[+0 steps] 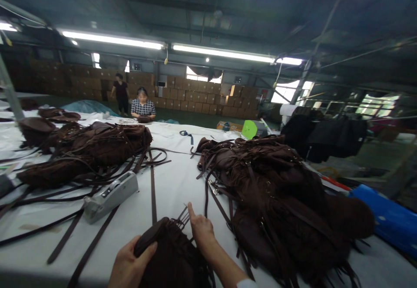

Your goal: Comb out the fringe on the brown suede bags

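A dark brown suede fringed bag (172,255) lies on the white table (172,179) right in front of me. My left hand (130,264) grips its near left edge, thumb over the top. My right hand (202,231) rests on the bag's upper right side, fingers curled down with the index finger stretched forward beside the fringe strands. Whether the right fingers pinch anything is hidden.
A big heap of the same brown bags (280,201) lies to the right, another heap (87,149) at left with long loose straps (152,188). A grey tape dispenser (110,196) sits left of centre. A seated person (142,105) works at the far end; another stands behind. Blue object (387,218) far right.
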Available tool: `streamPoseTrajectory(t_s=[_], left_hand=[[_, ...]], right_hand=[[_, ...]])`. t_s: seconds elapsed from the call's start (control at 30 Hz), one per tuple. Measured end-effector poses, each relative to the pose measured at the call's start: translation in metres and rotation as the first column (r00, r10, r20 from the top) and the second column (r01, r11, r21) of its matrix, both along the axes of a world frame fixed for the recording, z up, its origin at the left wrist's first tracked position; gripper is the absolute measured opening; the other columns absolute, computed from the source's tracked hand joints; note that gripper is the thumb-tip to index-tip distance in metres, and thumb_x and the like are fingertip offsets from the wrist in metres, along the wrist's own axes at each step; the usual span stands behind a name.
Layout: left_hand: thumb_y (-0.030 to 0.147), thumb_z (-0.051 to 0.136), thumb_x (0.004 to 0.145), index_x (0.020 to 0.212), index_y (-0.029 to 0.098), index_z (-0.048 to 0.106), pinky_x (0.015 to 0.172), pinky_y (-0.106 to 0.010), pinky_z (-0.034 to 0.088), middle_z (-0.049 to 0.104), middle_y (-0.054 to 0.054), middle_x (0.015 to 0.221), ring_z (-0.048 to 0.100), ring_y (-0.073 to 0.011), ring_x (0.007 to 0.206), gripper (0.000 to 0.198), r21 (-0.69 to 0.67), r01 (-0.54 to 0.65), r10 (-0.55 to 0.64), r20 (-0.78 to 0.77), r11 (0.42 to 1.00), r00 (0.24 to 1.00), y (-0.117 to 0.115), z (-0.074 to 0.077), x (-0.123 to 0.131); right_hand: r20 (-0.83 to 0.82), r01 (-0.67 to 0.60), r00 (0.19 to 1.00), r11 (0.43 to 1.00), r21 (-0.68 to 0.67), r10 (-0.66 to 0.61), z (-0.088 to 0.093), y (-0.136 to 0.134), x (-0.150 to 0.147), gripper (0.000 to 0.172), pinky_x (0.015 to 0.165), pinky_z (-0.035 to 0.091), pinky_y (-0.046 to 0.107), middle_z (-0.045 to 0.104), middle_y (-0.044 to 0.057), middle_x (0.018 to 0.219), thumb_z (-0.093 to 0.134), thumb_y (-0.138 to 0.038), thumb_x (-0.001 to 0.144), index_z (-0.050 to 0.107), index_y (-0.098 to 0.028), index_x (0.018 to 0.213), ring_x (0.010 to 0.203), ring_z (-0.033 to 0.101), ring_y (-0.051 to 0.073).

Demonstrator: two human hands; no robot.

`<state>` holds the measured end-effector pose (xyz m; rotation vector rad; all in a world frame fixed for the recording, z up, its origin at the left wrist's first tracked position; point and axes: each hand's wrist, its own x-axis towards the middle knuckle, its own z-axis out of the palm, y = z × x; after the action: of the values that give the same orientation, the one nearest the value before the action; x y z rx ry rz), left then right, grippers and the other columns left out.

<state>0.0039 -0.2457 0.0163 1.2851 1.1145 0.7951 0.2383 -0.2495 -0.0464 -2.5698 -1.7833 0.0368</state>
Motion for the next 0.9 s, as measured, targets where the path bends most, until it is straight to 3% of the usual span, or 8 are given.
streamPoseTrajectory(t_s=[0.23, 0.33, 0.43, 0.6, 0.67, 0.73, 0.8, 0.9], left_hand=[[0.058, 0.065, 0.066, 0.089, 0.012, 0.067, 0.063, -0.031, 0.051, 0.071, -0.005, 0.076, 0.065, -0.0271, 0.077, 0.052, 0.048, 0.073, -0.065, -0.145, 0.996, 0.987, 0.011, -0.028, -0.002], [0.058, 0.064, 0.067, 0.088, 0.012, 0.068, 0.065, -0.032, 0.052, 0.07, -0.005, 0.072, 0.066, -0.0275, 0.077, 0.051, 0.045, 0.013, -0.008, -0.098, 0.999, 0.995, 0.016, -0.033, -0.006], [0.057, 0.068, 0.065, 0.092, 0.012, 0.069, 0.069, -0.032, 0.054, 0.072, -0.006, 0.075, 0.067, -0.0283, 0.082, 0.052, -0.018, -0.072, 0.071, -0.031, 0.997, 0.997, 0.022, -0.035, -0.012], [0.055, 0.071, 0.064, 0.091, 0.009, 0.07, 0.069, -0.033, 0.054, 0.073, -0.009, 0.079, 0.068, -0.0281, 0.08, 0.053, -0.094, -0.091, 0.093, 0.011, 0.991, 0.996, 0.037, -0.037, -0.015], [0.053, 0.071, 0.065, 0.092, 0.009, 0.069, 0.069, -0.033, 0.055, 0.073, -0.009, 0.08, 0.068, -0.0279, 0.081, 0.052, -0.111, -0.068, 0.071, 0.023, 0.991, 0.997, 0.04, -0.034, -0.01], [0.053, 0.071, 0.065, 0.095, 0.009, 0.068, 0.07, -0.032, 0.055, 0.073, -0.008, 0.081, 0.068, -0.0273, 0.082, 0.052, -0.108, -0.022, 0.027, 0.045, 0.994, 0.999, 0.039, -0.027, -0.003], [0.053, 0.071, 0.065, 0.092, 0.01, 0.068, 0.068, -0.031, 0.055, 0.072, -0.006, 0.077, 0.067, -0.0268, 0.08, 0.051, -0.097, 0.049, -0.042, 0.068, 0.994, 0.997, 0.033, -0.02, 0.004], [0.056, 0.07, 0.065, 0.081, 0.014, 0.065, 0.064, -0.028, 0.053, 0.067, -0.003, 0.066, 0.066, -0.0261, 0.077, 0.046, -0.048, 0.084, -0.081, 0.053, 0.995, 0.995, 0.022, -0.013, 0.009]], right_hand=[[-0.424, 0.17, 0.895, 0.985, 0.042, -0.136, -0.006, 0.008, -0.004, 0.068, 0.089, 0.047, 0.046, 0.067, 0.017, 0.098, 0.038, 0.007, 0.078, 0.042, -0.024, 0.138, 0.098, 0.064, 0.027], [-0.639, 0.227, 0.754, 0.973, 0.036, -0.152, -0.001, 0.013, 0.005, 0.042, 0.076, 0.052, 0.034, 0.067, 0.01, 0.077, 0.048, 0.0, 0.077, 0.059, -0.015, 0.114, 0.079, 0.066, 0.022], [-0.822, 0.327, 0.539, 0.945, 0.006, -0.181, 0.007, 0.011, 0.026, 0.02, 0.055, 0.049, 0.023, 0.055, 0.001, 0.054, 0.045, -0.011, 0.083, 0.058, -0.01, 0.097, 0.05, 0.058, 0.013], [-0.94, 0.496, 0.317, 0.867, 0.048, -0.129, 0.023, -0.015, 0.024, 0.038, 0.044, 0.043, 0.019, 0.05, -0.003, 0.054, 0.029, -0.029, 0.093, 0.041, -0.012, 0.125, 0.044, 0.053, 0.012], [-0.925, 0.446, 0.376, 0.885, 0.13, -0.053, 0.027, -0.027, -0.004, 0.047, 0.042, 0.045, 0.023, 0.054, -0.001, 0.056, 0.024, -0.031, 0.095, 0.029, -0.017, 0.14, 0.044, 0.056, 0.016], [-0.784, 0.251, 0.621, 0.946, 0.204, 0.004, 0.026, -0.034, -0.037, 0.054, 0.051, 0.051, 0.03, 0.062, 0.004, 0.064, 0.03, -0.023, 0.093, 0.022, -0.021, 0.146, 0.055, 0.064, 0.022], [-0.515, 0.027, 0.857, 0.994, 0.106, 0.031, 0.02, -0.032, -0.064, 0.064, 0.066, 0.054, 0.038, 0.069, 0.011, 0.078, 0.038, -0.01, 0.086, 0.023, -0.021, 0.147, 0.074, 0.069, 0.028], [-0.246, -0.068, 0.969, 0.991, -0.117, 0.037, 0.003, -0.019, -0.075, 0.068, 0.075, 0.055, 0.045, 0.07, 0.018, 0.091, 0.038, -0.001, 0.082, 0.027, -0.019, 0.146, 0.09, 0.068, 0.032]])
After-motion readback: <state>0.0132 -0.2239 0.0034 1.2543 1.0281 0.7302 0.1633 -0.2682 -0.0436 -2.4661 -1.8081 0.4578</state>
